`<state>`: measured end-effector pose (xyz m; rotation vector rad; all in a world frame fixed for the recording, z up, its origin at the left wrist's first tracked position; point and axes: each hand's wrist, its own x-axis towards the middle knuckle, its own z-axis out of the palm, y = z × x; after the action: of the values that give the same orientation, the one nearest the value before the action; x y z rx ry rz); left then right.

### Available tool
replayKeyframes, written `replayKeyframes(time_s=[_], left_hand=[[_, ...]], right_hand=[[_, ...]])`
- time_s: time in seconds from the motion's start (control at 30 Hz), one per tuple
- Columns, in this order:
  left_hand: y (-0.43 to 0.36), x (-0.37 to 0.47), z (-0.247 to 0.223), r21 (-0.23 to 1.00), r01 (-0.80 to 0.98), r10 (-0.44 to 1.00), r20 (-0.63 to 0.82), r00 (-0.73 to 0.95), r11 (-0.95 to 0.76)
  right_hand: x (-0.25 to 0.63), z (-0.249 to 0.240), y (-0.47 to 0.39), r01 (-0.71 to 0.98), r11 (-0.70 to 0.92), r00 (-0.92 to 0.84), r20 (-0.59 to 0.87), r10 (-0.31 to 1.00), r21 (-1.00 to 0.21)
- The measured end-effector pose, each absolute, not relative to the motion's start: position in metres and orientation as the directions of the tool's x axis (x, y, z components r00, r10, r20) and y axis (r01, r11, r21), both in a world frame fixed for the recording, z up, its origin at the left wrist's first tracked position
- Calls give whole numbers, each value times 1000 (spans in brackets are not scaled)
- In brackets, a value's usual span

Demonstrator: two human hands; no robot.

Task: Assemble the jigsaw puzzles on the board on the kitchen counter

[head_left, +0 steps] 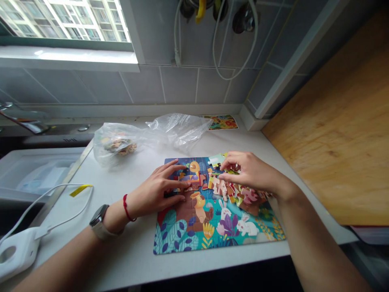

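A colourful jigsaw puzzle (194, 227) lies flat on the white counter, with rabbits and plants pictured along its near part. My left hand (161, 184) rests on its upper left area, fingers spread. Loose puzzle pieces (232, 192) are heaped over its right half. Above that heap is my right hand (243, 170), thumb and fingers curled toward each other with a gap between the tips; no piece shows clearly between them. A pale green piece (215, 160) lies just left of my right fingertips, near the top edge.
Behind the puzzle lies a clear plastic bag (179, 132) with pieces inside its left part. A small picture card (224, 122) is by the wall. A white power strip (20, 251) with a cable sits at the left, near a sink (39, 166). A wooden board (340, 134) stands at the right.
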<state>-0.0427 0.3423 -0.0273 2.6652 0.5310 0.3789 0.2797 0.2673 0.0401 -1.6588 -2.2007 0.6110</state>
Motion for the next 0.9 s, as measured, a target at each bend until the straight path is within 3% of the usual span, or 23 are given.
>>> replayKeyframes(time_s=[0.17,0.33,0.7,0.9], left_hand=[[345,-42,-36,406,265,391,268,881,-875],[346,-41,-32,410,219,366,322,873,-885],[339,-37,-17,550,145,356,299,886,-822],[338,-35,-17,541,199,426,333,841,-817]], right_hand=[[278,32,261,912,201,-286,-204,936,-356],[268,29,256,938,222,-284,-226,932,-265],[260,28,253,905,291,-337,-105,936,-311],[252,28,256,868,315,-360,-50,932,-385]])
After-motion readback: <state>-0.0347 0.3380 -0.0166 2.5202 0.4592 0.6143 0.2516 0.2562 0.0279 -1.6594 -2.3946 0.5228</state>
